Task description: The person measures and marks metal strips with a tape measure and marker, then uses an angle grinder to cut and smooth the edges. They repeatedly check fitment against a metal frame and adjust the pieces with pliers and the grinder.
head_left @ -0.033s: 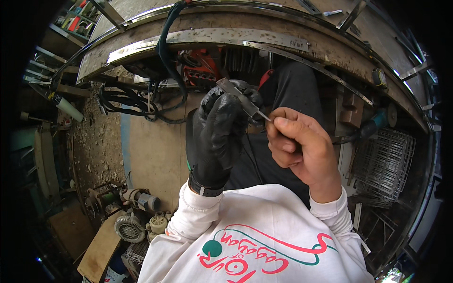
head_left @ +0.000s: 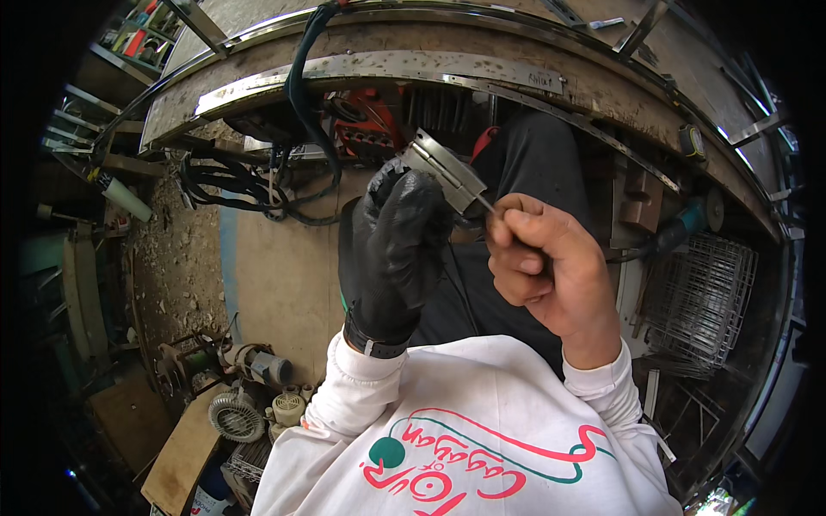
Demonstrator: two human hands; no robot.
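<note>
My left hand [head_left: 391, 236], in a black glove, is closed around a silver metal hinge [head_left: 447, 172] above my lap. The hinge is tilted, with its far end up to the left and a flat leaf showing; the gloved fingers hide part of it. Bare and curled, my right hand [head_left: 551, 258] pinches a thin metal pin [head_left: 485, 203] between thumb and forefinger. That pin sticks out of the hinge's barrel at the near right end. How far it reaches inside is hidden.
A wooden workbench [head_left: 379, 41] with a metal strip [head_left: 508, 72] along its edge crosses ahead. A tape measure [head_left: 691, 143] lies on it at right. An angle grinder [head_left: 688, 222] and wire racks [head_left: 701, 297] are at right. Black cables [head_left: 228, 182] and motors [head_left: 258, 365] are at left.
The hinge has turned in my left hand from nearly edge-on, so its bright flat leaf now faces up. My right hand keeps its pinch on the pin in nearly the same place.
</note>
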